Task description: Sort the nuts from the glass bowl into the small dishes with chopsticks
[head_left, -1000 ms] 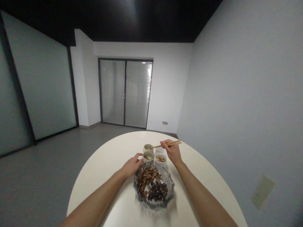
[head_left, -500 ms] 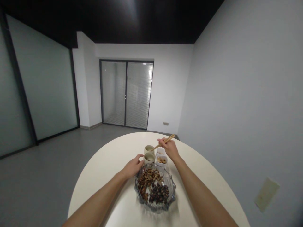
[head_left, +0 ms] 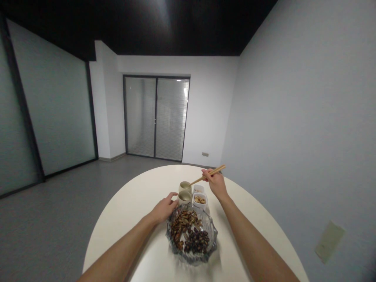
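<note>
My right hand (head_left: pixel 216 182) is closed around a pair of wooden chopsticks (head_left: pixel 217 170), whose tips reach the rim of the far greenish cup (head_left: pixel 185 185). My left hand (head_left: pixel 165 206) rests on the table, fingers apart, beside the near greenish cup (head_left: pixel 185 196); its fingertips seem to touch that cup's side. Right of the cups stand two small white containers: the near white container (head_left: pixel 200 206) holds pale brown pieces, while the contents of the far white container (head_left: pixel 199 188) are hard to make out. Closest to me is a scalloped glass bowl (head_left: pixel 212 239) with long brown nuts and dark seeds.
Everything stands on a round cream-white table (head_left: pixel 129 219). A grey wall (head_left: pixel 293 129) runs close along the right, with a switch plate (head_left: pixel 329 241) on it. A framed glass door (head_left: pixel 157 117) is in the back wall.
My right hand has moved right and slightly away with the chopsticks, so their tips shifted from inside the far cup toward its right rim. My left hand has stayed put.
</note>
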A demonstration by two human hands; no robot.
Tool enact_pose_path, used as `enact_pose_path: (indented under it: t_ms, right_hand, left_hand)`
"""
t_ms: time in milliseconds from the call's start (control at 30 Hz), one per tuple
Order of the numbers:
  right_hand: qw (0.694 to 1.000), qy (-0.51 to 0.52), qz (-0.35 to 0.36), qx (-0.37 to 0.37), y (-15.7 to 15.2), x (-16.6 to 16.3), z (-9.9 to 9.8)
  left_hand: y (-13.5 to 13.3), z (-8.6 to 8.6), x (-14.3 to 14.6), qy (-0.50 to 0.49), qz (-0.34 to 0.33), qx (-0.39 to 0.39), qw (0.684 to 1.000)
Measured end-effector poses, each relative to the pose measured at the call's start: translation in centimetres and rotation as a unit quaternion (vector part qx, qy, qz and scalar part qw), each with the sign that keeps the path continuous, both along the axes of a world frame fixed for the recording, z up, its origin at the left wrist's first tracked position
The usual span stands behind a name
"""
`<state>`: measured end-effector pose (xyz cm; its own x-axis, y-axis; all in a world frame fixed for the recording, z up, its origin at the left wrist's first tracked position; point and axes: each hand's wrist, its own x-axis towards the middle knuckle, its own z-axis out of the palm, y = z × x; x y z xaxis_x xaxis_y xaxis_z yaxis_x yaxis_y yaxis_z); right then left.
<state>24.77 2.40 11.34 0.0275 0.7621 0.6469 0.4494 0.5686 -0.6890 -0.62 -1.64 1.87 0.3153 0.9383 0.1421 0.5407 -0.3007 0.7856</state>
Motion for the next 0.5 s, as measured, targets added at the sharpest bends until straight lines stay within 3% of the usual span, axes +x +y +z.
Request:
enact_pose_path:
  t_ms: [200, 333, 500]
  right_hand:
    - [0.994, 0.105, -0.037, -0.001, -3.2, 1.6, 0.0]
    - [0.988, 0.151, -0.022, -0.024, -5.7, 2.7, -0.7]
    - [0.994, 0.091, 0.024, -0.058, -8.7, 3.9, -2.8]
  left_hand:
    - [0.0, -0.4, 0.0, -0.012, -0.013, 0.009, 1.0]
    - [0.1, -0.8, -0.1, -0.043, -0.035, 0.006, 0.998]
    - [0.2, -0.9, -0.6, -0.099, -0.078, -0.033, 0.992]
